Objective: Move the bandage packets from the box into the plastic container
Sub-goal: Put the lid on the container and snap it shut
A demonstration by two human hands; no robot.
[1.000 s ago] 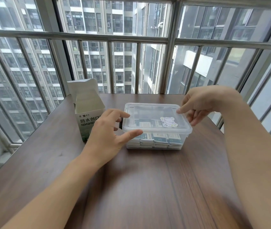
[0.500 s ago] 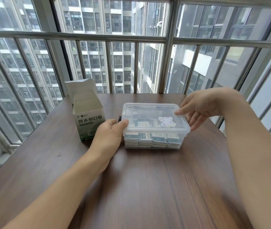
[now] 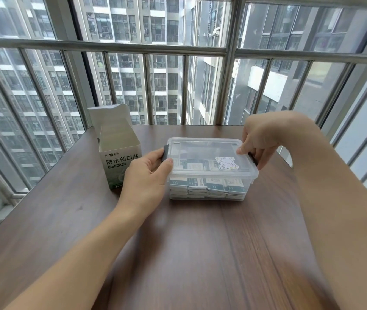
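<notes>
The bandage packets [image 3: 207, 185] are lying stacked inside the clear plastic container [image 3: 211, 191], which is sitting on the brown table [image 3: 178, 253] with its lid [image 3: 202, 153] on. A cartoon sticker [image 3: 226, 163] is showing on the lid. The left hand [image 3: 149, 177] is gripping the container's left end, thumb on the lid corner and fingers curling round the dark latch [image 3: 165, 154]. The right hand [image 3: 258, 139] is curling over the right end, thumb on the lid. The open box [image 3: 119, 151] is standing upright just left of the container, beside the left hand.
</notes>
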